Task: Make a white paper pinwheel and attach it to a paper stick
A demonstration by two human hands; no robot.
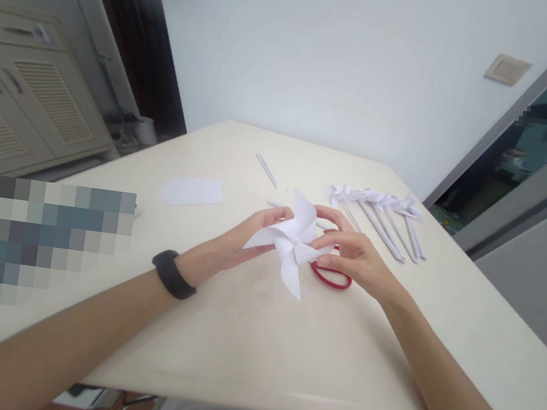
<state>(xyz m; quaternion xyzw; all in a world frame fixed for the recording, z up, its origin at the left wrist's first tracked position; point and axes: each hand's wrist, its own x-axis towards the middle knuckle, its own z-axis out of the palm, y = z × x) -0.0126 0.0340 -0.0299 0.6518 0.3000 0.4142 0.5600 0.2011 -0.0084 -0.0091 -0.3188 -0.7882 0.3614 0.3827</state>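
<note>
Above the middle of the desk (246, 339), between its left and right edges, the person is holding a white paper pinwheel (293, 242) in the air. The right hand (358, 253) is pinching the right blade, thumb and forefinger almost meeting on the paper. The left hand (243, 238) is touching the pinwheel from behind; the paper is hiding its fingertips, so I cannot tell how far they are closing. No long axis is showing: four blades are spreading around the centre, which is lying just left of the right fingers. Beside that hand, red-handled scissors (332, 285) are lying; towards the desk's right edge, other pinwheels (380, 199) are resting.
</note>
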